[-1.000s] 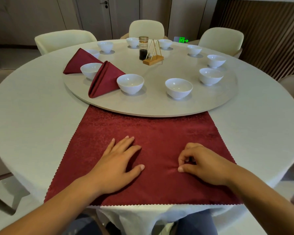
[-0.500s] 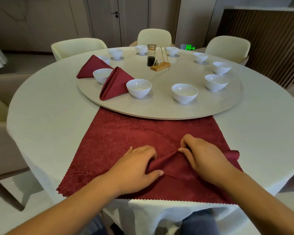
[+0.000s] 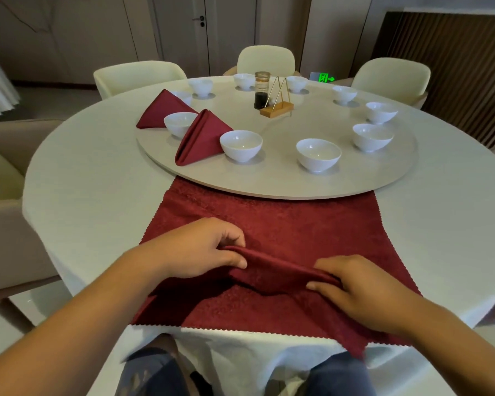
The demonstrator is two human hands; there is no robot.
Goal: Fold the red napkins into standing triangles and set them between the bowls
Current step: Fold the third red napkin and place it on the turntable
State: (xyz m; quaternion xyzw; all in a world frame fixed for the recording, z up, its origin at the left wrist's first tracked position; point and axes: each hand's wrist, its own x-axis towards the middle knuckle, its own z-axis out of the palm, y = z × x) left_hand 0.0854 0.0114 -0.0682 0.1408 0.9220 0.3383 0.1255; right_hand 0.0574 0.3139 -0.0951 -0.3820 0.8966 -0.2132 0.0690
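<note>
Left hand (image 3: 200, 247) and right hand (image 3: 355, 290) each pinch a raised fold of the red napkin (image 3: 283, 230) on the worktop (image 3: 97, 195); bowls (image 3: 317, 154) stand beyond them.

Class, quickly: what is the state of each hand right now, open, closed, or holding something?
Left hand: closed, pinching a raised fold of the red napkin.
Right hand: closed, gripping the other end of the same fold.

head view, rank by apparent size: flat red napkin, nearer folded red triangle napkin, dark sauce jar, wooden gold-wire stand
1. flat red napkin
2. nearer folded red triangle napkin
3. wooden gold-wire stand and dark sauce jar: too alike
</note>
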